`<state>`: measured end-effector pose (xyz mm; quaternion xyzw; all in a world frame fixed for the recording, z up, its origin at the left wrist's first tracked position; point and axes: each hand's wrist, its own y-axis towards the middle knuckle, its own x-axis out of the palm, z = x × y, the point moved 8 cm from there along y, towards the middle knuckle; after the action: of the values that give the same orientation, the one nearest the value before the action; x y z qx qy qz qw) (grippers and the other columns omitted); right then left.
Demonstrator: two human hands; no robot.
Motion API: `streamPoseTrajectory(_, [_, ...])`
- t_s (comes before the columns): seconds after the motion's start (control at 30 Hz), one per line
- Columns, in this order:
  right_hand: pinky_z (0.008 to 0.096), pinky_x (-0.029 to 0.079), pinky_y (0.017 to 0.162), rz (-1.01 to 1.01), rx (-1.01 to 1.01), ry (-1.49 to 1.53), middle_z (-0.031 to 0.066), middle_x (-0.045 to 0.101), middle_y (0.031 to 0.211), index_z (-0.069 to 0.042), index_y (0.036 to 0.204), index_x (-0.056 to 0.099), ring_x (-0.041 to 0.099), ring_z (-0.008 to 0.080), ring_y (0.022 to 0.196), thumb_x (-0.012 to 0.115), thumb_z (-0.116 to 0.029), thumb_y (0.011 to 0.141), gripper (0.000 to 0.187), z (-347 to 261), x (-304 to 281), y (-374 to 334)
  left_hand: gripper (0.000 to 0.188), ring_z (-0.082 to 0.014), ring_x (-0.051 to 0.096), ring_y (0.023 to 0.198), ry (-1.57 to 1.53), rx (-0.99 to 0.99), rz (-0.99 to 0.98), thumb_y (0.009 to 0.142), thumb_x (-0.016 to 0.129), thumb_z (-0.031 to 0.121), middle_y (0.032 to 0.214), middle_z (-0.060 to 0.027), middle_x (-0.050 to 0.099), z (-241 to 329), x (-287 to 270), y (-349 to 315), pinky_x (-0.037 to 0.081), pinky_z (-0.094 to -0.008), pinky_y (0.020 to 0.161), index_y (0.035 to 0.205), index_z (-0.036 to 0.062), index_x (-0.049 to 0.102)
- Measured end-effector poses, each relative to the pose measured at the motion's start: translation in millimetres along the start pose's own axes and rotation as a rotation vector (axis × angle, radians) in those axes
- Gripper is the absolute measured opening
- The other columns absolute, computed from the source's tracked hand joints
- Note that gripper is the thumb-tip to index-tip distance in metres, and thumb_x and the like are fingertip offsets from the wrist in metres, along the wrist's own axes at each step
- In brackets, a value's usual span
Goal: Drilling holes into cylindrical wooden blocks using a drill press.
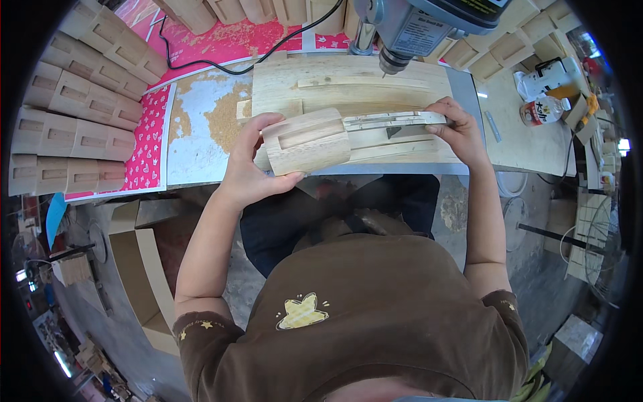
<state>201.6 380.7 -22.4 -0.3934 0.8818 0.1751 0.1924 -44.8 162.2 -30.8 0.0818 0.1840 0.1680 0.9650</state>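
Honestly, I'd guess this pale, grainy wood block [311, 155] is rigid, fairly light and not slippery, best held by its ends, clear of the rectangular recess [301, 136]. It's over the flat planks [375, 72], my left hand [249, 171] gripping its left end, thumb along the near edge. My right hand [463, 134] pinches a thin, slatted strip [392, 120] reaching the block. Powdery sawdust [231, 107] lies left; a metal drill chuck [395, 61] hangs beyond.

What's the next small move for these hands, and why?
Perhaps ease the wooden block toward the drill chuck: the left hand grips the block, the right hand holds a pale strip at the block's right end, and the chuck shows farther away, rightward.
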Motion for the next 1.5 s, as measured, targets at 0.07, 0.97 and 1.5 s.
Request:
streamPoseTrajectory(0.07, [0.0262, 0.043, 0.075, -0.028, -0.011, -0.033, 0.0019, 0.059, 0.086, -0.004, 0.096, 0.067, 0.055, 0.0145, 0.083, 0.072, -0.002, 0.071, 0.026, -2, 2, -2, 0.079, -0.0208, 0.052, 0.108, 0.076, 0.076, -0.019, 0.056, 0.081, 0.017, 0.117, -0.0084, 0.052, 5, 4, 2, 0.042, -0.0336, 0.092, 0.124, 0.0058, 0.044])
streamPoseTrajectory(0.97, [0.0289, 0.045, 0.080, 0.181, -0.155, -0.265, 0.0078, 0.061, 0.100, -0.004, 0.107, 0.062, 0.056, 0.0201, 0.093, 0.070, -0.002, 0.073, 0.034, -8, 5, 31, 0.063, -0.0215, 0.049, 0.089, 0.588, 0.147, 0.277, 0.058, 0.079, 0.025, 0.086, -0.0022, 0.054, -27, 65, 47, 0.029, -0.0382, 0.084, 0.115, 0.0080, 0.058])
streamPoseTrajectory(1.5, [0.0247, 0.039, 0.061, 0.592, -0.476, -0.305, 0.0078, 0.056, 0.071, 0.003, 0.089, 0.061, 0.052, 0.0120, 0.067, 0.049, -0.018, 0.091, 0.024, -173, -113, 82, 0.060, -0.0223, 0.047, 0.086, 0.579, 0.168, 0.245, 0.063, 0.077, 0.024, 0.084, -0.0037, 0.051, -28, 72, 50, 0.030, -0.0372, 0.082, 0.117, 0.0076, 0.057])
